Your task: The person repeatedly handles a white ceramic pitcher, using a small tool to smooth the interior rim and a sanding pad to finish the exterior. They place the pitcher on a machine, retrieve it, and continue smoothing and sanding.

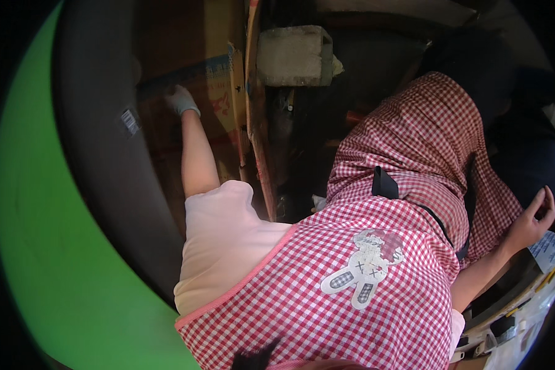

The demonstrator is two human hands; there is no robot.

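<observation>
My left hand [182, 102], in a pale glove, reaches down into a shadowed brown cardboard box [213, 148] at upper left, its fingers curled; whatever they might hold is hidden. Out at the right, my right hand [532, 219] is bare and holds nothing, its fingers loosely bent and apart, beside my dark trousers [527, 160] and the red checked apron [401, 142] with a rabbit patch.
A green surface [49, 203] with a dark edge [107, 117] fills the left side. A grey block-like object [293, 55] lies beyond the cardboard's edge, over a dark area. Papers and small items [505, 327] crowd the lower right.
</observation>
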